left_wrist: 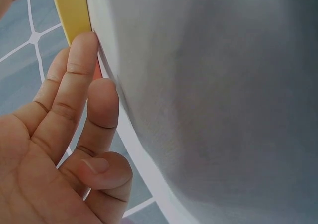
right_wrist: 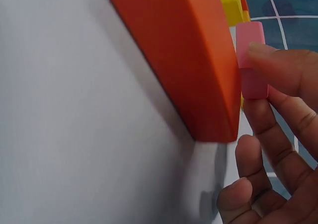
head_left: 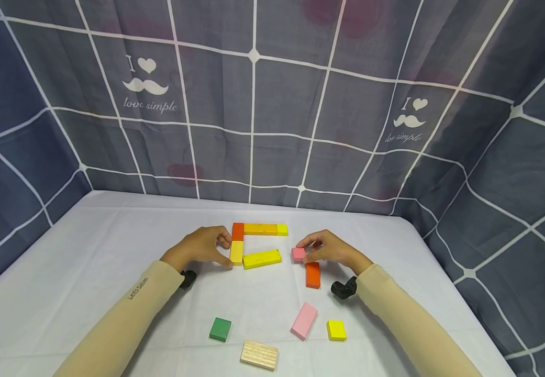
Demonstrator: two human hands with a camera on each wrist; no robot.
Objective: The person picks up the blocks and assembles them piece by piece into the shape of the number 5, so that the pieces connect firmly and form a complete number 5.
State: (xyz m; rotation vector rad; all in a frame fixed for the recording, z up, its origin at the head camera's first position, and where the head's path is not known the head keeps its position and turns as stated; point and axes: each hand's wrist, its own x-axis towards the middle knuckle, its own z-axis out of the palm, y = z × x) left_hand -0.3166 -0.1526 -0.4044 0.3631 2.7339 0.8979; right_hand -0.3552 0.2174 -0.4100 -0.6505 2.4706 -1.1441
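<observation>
My right hand (head_left: pixel 331 250) pinches a small pink block (head_left: pixel 298 254) between thumb and fingers; the right wrist view shows the thumb on the pink block (right_wrist: pixel 252 60). Just below that hand lies an orange-red block (head_left: pixel 312 275). My left hand (head_left: pixel 203 246) rests at the left side of a light yellow block (head_left: pixel 236 253), its fingertips (left_wrist: pixel 84 45) right at the block and its thumb near the block's near end. A red-orange block (head_left: pixel 237 231) joins the far end of the light yellow one. Beside them a longer yellow block (head_left: pixel 262 258) lies slightly slanted.
An orange-yellow block (head_left: pixel 260 229) and a small yellow block (head_left: pixel 282 230) extend rightward from the red-orange one. Nearer me on the white table (head_left: pixel 159 335) lie a green block (head_left: pixel 220 329), a wooden block (head_left: pixel 259 355), a pink block (head_left: pixel 304 321) and a yellow block (head_left: pixel 336 330). A grey curtain (head_left: pixel 215 89) stands behind.
</observation>
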